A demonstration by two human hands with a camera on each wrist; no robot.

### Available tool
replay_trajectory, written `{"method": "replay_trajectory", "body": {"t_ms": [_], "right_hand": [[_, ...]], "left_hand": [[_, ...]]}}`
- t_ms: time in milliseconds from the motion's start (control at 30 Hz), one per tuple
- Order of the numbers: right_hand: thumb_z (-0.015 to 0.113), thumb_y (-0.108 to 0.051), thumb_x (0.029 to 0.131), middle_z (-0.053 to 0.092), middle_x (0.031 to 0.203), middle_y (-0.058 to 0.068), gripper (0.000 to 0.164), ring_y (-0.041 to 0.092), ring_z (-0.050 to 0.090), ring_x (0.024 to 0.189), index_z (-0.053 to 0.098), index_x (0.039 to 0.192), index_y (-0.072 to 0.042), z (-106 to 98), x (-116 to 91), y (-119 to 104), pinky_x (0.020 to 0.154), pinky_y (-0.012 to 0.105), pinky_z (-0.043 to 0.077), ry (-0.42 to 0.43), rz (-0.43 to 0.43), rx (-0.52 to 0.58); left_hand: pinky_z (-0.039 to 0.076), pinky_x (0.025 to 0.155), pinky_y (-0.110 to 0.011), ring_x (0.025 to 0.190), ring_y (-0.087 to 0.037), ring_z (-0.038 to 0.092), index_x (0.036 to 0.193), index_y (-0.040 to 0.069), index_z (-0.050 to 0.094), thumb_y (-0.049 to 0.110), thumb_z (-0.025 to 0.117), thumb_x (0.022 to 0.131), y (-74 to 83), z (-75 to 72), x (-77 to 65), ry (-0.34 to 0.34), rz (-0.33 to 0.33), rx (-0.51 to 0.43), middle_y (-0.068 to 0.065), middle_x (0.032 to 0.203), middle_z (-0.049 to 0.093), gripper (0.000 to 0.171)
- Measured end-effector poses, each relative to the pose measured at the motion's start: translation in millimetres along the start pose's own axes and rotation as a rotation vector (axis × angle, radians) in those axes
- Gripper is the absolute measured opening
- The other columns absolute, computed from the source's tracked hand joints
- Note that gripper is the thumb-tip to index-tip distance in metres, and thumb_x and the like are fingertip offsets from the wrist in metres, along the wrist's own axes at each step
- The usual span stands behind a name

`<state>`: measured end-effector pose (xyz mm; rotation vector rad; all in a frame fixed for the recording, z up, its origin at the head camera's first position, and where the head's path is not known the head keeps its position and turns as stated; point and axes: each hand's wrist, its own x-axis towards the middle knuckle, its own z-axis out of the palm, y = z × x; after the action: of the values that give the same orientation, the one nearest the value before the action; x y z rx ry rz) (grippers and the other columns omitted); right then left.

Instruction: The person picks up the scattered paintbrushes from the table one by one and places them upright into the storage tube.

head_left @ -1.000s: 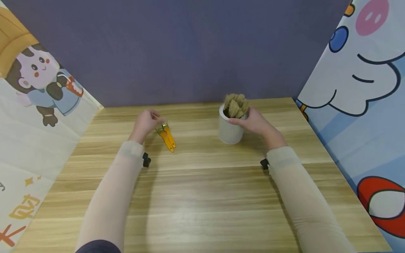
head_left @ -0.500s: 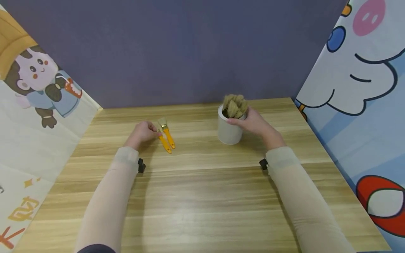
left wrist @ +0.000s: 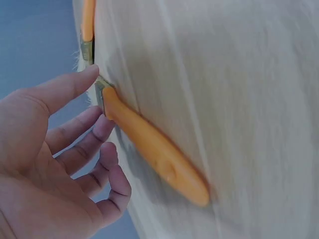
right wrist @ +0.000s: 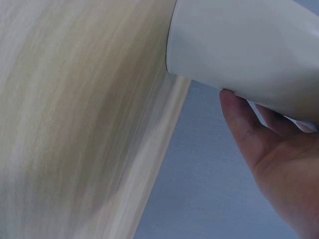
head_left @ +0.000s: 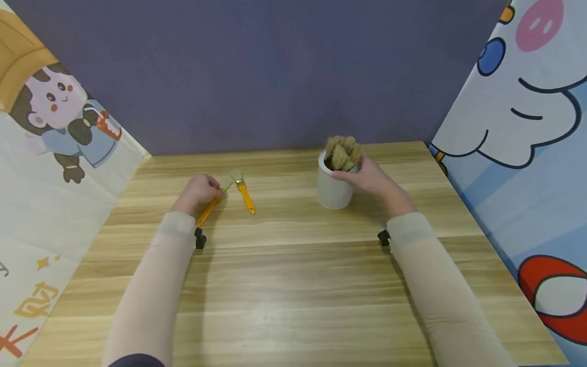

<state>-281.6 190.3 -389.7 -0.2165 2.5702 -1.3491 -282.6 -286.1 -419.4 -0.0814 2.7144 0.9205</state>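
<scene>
My left hand [head_left: 196, 193] pinches a paintbrush [head_left: 209, 210] near its metal collar. In the left wrist view, thumb and fingertips meet around that collar, and the orange handle [left wrist: 154, 149] slants away over the tabletop. A second orange-handled paintbrush [head_left: 246, 199] lies just to the right, its pale bristles toward the back. My right hand [head_left: 373, 181] grips a whitish cylindrical container [head_left: 334, 191] near its rim, thumb in front. Tan bristle-like tufts [head_left: 343, 153] stick up from the container. In the right wrist view the fingers [right wrist: 244, 119] lie along the container's side.
Both hands are over a wood-grain table [head_left: 284, 285]. A dark blue-grey panel [head_left: 284, 76] rises behind its back edge. Printed cartoon sheets border it, one on the left [head_left: 46, 204] and one on the right [head_left: 541, 178].
My left hand has moved left and toward me, taken hold of one paintbrush and swung its handle from lower right to lower left, apart from the other. The right hand keeps holding the container.
</scene>
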Motion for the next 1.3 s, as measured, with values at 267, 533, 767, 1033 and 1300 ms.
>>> {"method": "replay_trajectory", "body": {"t_ms": [267, 533, 767, 1033, 1300], "right_hand": [[0.078, -0.066, 0.088, 0.03, 0.174, 0.019, 0.115, 0.04, 0.032, 0.16, 0.016, 0.172, -0.016, 2, 2, 2, 0.129, 0.062, 0.029, 0.0, 0.005, -0.009], [0.078, -0.066, 0.089, 0.032, 0.173, 0.02, 0.114, 0.041, 0.033, 0.159, 0.018, 0.171, -0.014, 5, 0, 2, 0.129, 0.062, 0.029, 0.004, 0.017, -0.015], [0.077, -0.064, 0.091, 0.032, 0.173, 0.02, 0.111, 0.041, 0.032, 0.16, 0.018, 0.171, -0.015, 4, -1, 1, 0.13, 0.061, 0.028, 0.003, -0.011, -0.012], [0.078, -0.068, 0.087, 0.034, 0.172, 0.02, 0.115, 0.041, 0.034, 0.159, 0.02, 0.171, -0.015, 0, 0, 2, 0.13, 0.061, 0.028, 0.02, -0.002, -0.023], [0.079, -0.066, 0.087, 0.035, 0.171, 0.02, 0.113, 0.04, 0.035, 0.159, 0.022, 0.17, -0.014, 0, 1, 3, 0.13, 0.061, 0.029, 0.022, -0.007, -0.014]], "left_hand": [[0.048, 0.111, -0.055, 0.124, -0.04, 0.057, 0.137, -0.006, 0.061, 0.021, 0.075, 0.1, -4.2, 7.6, 6.1, 0.006, 0.004, -0.014, -0.028, 0.141, 0.059, 0.048], [0.045, 0.115, -0.06, 0.135, -0.044, 0.054, 0.143, 0.005, 0.063, 0.033, 0.075, 0.101, -23.6, 6.3, 8.8, 0.003, 0.041, -0.071, -0.026, 0.148, 0.056, 0.052], [0.048, 0.105, -0.044, 0.131, -0.036, 0.053, 0.15, 0.005, 0.059, 0.033, 0.073, 0.103, -30.9, 4.3, 3.0, 0.019, 0.026, -0.275, -0.023, 0.149, 0.055, 0.057], [0.042, 0.105, -0.044, 0.123, -0.03, 0.047, 0.147, 0.008, 0.061, 0.036, 0.079, 0.099, -25.8, 9.0, 8.2, 0.007, -0.008, -0.252, -0.018, 0.149, 0.051, 0.059], [0.04, 0.099, -0.043, 0.114, -0.029, 0.043, 0.14, 0.006, 0.062, 0.032, 0.081, 0.097, -23.8, 14.4, 17.9, 0.021, -0.068, -0.262, -0.014, 0.138, 0.052, 0.054]]}}
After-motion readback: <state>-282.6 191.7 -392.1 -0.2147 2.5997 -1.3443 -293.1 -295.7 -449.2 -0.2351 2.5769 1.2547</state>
